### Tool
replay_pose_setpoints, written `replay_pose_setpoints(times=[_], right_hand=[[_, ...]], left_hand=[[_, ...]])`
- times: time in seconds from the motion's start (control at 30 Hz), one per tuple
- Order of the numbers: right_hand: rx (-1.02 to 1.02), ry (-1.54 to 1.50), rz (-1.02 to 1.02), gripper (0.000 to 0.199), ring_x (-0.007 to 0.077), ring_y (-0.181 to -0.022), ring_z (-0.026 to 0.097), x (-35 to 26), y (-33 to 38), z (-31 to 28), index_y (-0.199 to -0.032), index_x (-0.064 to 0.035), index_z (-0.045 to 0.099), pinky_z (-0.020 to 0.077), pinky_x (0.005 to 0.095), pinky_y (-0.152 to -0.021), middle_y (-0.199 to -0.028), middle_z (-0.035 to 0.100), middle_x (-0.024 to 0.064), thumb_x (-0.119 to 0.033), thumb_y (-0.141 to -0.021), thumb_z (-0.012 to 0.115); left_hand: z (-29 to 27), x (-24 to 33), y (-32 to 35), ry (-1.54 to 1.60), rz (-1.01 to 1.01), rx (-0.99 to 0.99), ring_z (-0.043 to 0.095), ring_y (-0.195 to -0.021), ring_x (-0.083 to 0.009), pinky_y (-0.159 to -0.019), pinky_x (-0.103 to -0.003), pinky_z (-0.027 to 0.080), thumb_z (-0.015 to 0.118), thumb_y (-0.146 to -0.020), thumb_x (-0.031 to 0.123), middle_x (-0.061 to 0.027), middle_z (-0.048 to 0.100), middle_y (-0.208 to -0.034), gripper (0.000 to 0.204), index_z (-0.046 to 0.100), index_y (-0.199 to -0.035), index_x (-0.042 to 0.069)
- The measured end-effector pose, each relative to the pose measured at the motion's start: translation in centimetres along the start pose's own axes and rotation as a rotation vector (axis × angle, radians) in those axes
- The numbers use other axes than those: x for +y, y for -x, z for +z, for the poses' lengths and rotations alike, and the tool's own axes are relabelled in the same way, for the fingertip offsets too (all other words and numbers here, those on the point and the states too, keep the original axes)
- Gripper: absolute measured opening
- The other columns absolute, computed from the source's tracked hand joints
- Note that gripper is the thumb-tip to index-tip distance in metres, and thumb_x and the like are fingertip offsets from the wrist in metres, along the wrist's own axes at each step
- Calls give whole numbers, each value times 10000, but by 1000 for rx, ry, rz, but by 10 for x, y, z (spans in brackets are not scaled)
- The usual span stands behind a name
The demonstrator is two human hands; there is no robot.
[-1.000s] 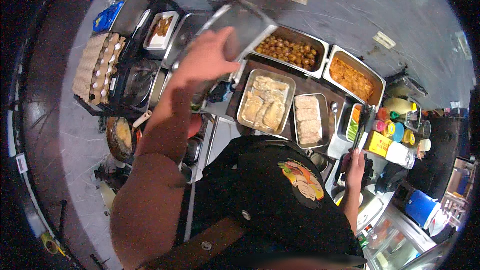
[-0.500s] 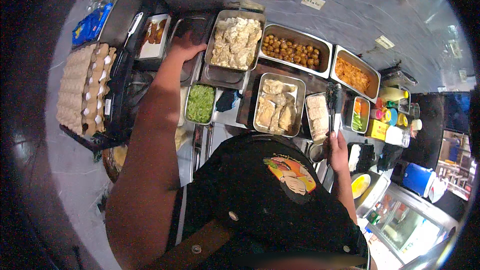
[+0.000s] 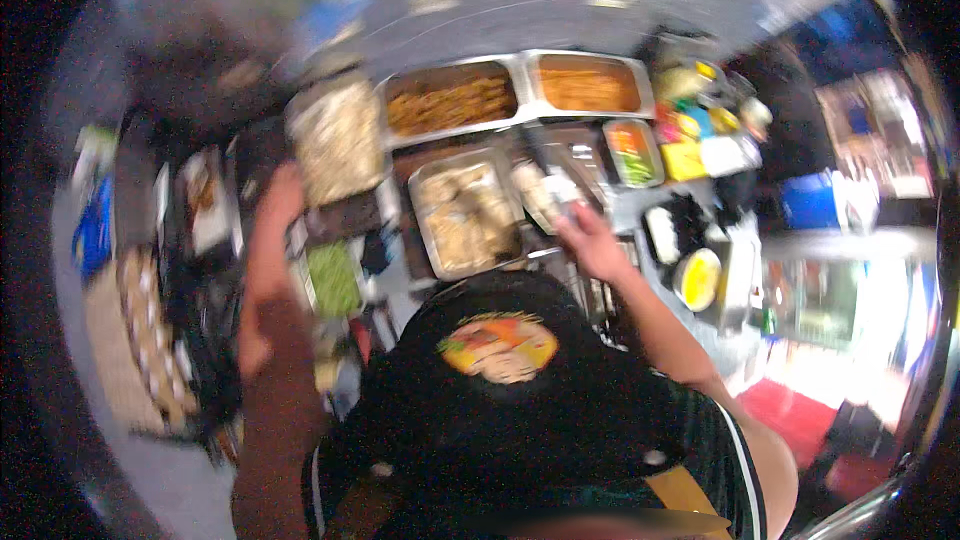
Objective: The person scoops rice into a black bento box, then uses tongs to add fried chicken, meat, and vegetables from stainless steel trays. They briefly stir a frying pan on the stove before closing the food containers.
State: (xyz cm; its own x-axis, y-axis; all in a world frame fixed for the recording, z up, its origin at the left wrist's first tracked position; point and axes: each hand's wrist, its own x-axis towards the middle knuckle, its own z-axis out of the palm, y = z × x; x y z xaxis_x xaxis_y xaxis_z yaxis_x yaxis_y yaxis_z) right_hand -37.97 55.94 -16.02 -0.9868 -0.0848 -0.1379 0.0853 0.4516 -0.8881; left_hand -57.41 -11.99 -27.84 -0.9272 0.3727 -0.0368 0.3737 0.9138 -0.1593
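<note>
Tongs [image 3: 562,188] pinched in right hand [image 3: 594,242], left hand [image 3: 282,194], grasp unclear, just beside pale food [image 3: 338,142].

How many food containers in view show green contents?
2: a container of green food right of the left forearm, and a tub of orange and green pieces left of the yellow box. Blur may hide others.

There are two hands [image 3: 283,192] [image 3: 592,242], two wide rear pans [image 3: 450,134] [image 3: 590,115] and one yellow box [image 3: 684,162] (plus one blue box [image 3: 815,202]).
</note>
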Motion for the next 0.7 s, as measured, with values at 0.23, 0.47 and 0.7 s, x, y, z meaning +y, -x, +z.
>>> replay_pose_setpoints(times=[0.23, 0.47, 0.7], right_hand=[[-5, -47, 143, 452, 230, -948, 626, 11, 10, -37, -1123, -48, 643, 522, 415, -884, -996, 664, 138, -494, -1054, 643], [-67, -185, 69, 383, 161, -818, 581, -6, -23, -14, -1241, -76, 656, 533, 382, -795, -853, 648, 42, -402, -1041, 678], [-71, -587, 261, 388, 134, -522, 602, -13, -46, 6, -1288, -84, 611, 505, 295, -459, -967, 756, 64, -388, -1054, 670]], left_hand=[[-75, 160, -98, 1089, -388, -43, 522, -788, -196, -733, -424, 471, 623, -951, 146, -66, 511, -796, 194, 475, -886, 40], [-98, 152, -46, 1102, -397, 227, 476, -781, -140, -714, -349, 448, 643, -937, 61, 6, 498, -818, 114, 554, -866, 61], [-162, 265, -31, 1209, -368, 213, 494, -758, -116, -677, -335, 465, 656, -884, 69, 6, 563, -802, 96, 562, -873, 49]])
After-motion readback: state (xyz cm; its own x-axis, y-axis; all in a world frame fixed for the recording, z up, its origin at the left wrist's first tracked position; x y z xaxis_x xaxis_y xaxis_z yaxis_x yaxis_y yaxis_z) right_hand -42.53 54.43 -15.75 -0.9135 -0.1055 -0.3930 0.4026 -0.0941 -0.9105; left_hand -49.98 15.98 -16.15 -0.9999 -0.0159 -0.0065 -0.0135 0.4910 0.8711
